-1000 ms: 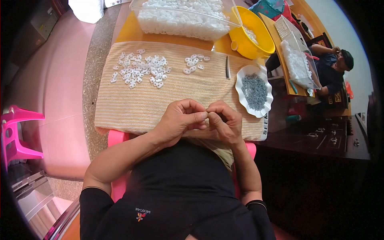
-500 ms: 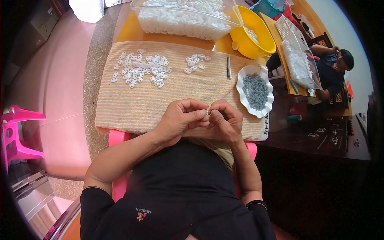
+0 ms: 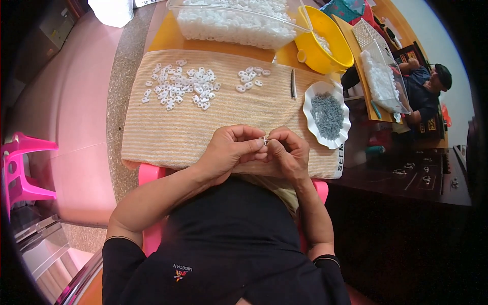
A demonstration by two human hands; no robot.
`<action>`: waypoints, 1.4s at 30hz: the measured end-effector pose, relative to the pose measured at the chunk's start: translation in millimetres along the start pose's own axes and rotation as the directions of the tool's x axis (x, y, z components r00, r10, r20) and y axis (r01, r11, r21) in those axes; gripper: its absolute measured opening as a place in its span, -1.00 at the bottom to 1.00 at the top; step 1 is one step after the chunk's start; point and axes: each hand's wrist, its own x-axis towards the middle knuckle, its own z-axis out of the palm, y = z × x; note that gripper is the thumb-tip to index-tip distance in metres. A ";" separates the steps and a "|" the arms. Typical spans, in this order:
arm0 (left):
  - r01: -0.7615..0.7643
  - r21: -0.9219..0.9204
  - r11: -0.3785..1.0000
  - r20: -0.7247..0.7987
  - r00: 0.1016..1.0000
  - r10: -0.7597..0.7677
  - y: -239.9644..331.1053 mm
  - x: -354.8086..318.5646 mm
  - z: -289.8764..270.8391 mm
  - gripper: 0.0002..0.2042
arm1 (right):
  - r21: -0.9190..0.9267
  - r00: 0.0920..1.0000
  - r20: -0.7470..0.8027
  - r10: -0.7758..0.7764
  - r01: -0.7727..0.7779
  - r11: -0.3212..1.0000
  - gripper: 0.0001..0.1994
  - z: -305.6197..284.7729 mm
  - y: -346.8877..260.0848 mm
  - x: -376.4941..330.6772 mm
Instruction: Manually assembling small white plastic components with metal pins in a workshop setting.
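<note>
A tiny white plastic piece is pinched between the two hands, just above the near edge of the striped cloth. The left hand is closed around it with the thumb and fingertips pressed together. The right hand is closed too, and its fingertips are touching the same piece from the other side. Whether something else small is held in the right hand cannot be told.

The piece is very small, so it is probably very light. It looks hard and smooth, so it could slip out easily. It is best held at its edges with just the fingertips, and not squeezed too hard.

More white pieces are spread on the cloth in a big pile and a small pile. A thin dark tool is laid near the small pile. A white wavy dish full of small grey metal bits is set by the right hand, on the cloth's right end. Farther back on the worktop, a clear tub full of white pieces and a yellow bowl are seen. Another person is seated far off at the right.
</note>
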 end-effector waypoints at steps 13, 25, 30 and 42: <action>0.003 0.005 1.000 -0.007 1.000 -0.003 -0.5 0.2 -1.1 -0.84 | -0.028 1.000 0.009 0.003 -0.003 1.000 -0.90 -0.1 0.9 -0.3; 0.001 0.033 0.999 0.006 1.000 -0.001 -2.2 1.3 -3.2 -0.83 | -0.079 0.999 -0.034 0.011 -0.014 0.997 -0.91 3.2 -3.0 -0.1; -0.001 0.030 1.000 0.010 1.000 0.001 -2.2 1.8 -3.6 -0.83 | -0.102 0.999 -0.013 0.047 -0.048 0.994 -0.89 2.5 -5.5 0.5; 0.012 0.024 1.000 -0.008 1.000 -0.011 -2.1 1.6 -3.4 -0.83 | -0.078 0.999 -0.010 0.042 -0.042 0.996 -0.91 1.2 -3.3 0.3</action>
